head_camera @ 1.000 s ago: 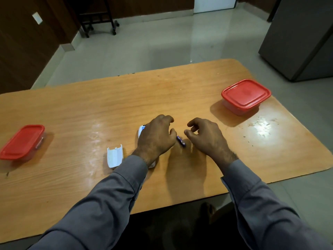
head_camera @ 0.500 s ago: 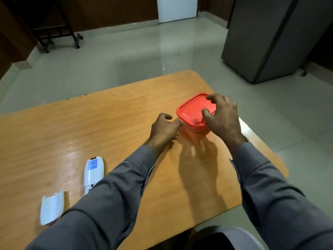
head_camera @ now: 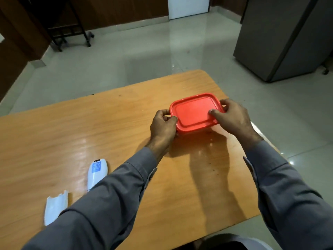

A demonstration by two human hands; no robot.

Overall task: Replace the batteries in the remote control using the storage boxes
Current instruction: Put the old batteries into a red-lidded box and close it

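Two hands, left hand (head_camera: 163, 126) and right hand (head_camera: 232, 117), grip the box (head_camera: 193, 112); its light, stiff lid likely lifts at the rim under the fingers (head_camera: 214, 112).

Your single head-worn view, looking forward and down across your sleeves, close over the table (head_camera: 75, 134), its far right corner central, floor (head_camera: 144, 51) beyond

The near end of the white plastic remote control (head_camera: 97, 173) is hidden under the left grey sleeve (head_camera: 100, 204), as is the near corner of the white battery cover (head_camera: 55, 206). The red-lidded plastic storage box (head_camera: 193, 112) shows almost none of its body or contents, and the left hand (head_camera: 163, 126) and right hand (head_camera: 232, 118) cover its side edges. The wooden counter (head_camera: 72, 132) is cut off at the left edge.
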